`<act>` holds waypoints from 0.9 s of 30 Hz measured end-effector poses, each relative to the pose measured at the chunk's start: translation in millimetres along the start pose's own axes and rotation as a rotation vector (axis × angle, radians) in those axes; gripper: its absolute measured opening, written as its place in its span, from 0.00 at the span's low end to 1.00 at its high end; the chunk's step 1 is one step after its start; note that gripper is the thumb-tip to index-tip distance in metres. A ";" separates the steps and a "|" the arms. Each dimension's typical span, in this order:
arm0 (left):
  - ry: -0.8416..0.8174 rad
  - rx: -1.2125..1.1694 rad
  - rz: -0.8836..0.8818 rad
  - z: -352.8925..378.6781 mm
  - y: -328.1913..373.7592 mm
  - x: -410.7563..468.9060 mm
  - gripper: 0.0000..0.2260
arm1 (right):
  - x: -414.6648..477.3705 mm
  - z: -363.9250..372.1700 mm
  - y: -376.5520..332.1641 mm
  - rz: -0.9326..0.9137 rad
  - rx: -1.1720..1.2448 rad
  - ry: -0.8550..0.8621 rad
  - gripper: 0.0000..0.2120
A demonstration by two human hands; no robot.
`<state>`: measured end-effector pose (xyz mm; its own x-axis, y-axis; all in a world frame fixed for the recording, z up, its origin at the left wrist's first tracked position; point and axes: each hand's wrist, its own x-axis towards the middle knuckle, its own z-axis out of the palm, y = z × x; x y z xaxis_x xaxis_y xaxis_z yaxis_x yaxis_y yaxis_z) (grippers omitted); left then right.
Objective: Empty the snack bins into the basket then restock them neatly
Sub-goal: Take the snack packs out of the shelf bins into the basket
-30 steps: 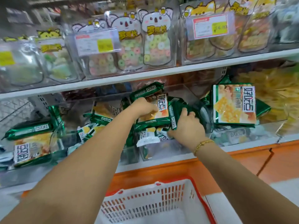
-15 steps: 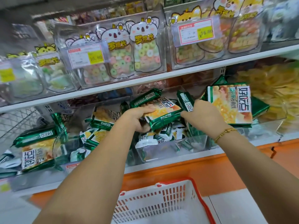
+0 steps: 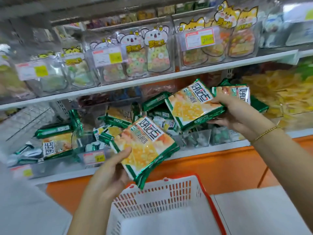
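Our left grip [image 3: 110, 173] holds one green snack pack [image 3: 145, 150], thumb on top and fingers under it. This pack is in the middle of the frame, tilted, just above the back rim of the white basket [image 3: 162, 189] with the red edge at the bottom. Our right grip [image 3: 232, 114] holds a second snack pack [image 3: 193, 106] right of the middle, thumb on top and fingers below, over the clear bin [image 3: 199, 138]. A gold bracelet [image 3: 264, 133] sits on that wrist. More green packs [image 3: 116, 116] lie in a messy pile on the lower shelf [image 3: 194, 152]. Higher up, bags with bear faces [image 3: 155, 50] stand in clear boxes.
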<state>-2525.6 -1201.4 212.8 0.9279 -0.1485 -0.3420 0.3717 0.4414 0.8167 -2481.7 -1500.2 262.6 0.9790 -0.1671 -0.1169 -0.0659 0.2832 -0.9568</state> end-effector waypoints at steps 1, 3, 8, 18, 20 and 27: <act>0.029 -0.029 -0.004 -14.5 -13.2 -12.0 0.12 | -5.9 0.3 2.8 -0.002 0.027 -0.022 0.03; 0.088 -0.065 -0.022 -43.4 -37.2 -26.2 0.15 | -19.1 0.6 10.6 0.003 0.081 -0.085 0.05; 0.248 -0.146 -0.067 -90.0 -94.4 -34.5 0.27 | -52.8 25.8 65.6 0.219 0.053 -0.335 0.08; 0.437 -0.308 -0.038 -105.0 -143.0 -50.1 0.14 | -83.0 82.5 195.9 0.237 -0.389 -0.443 0.10; 0.404 -0.321 -0.025 -106.3 -140.6 -54.2 0.21 | -89.1 89.1 203.3 0.262 -0.417 -0.466 0.12; 0.276 -0.265 0.013 -107.5 -124.0 -57.3 0.19 | -106.2 111.1 228.3 0.331 -0.136 -0.268 0.16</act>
<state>-2628.0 -1152.6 81.2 0.8762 0.0868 -0.4740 0.3057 0.6604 0.6859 -2579.2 -1312.8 86.2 0.9153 0.1670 -0.3664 -0.3910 0.1509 -0.9079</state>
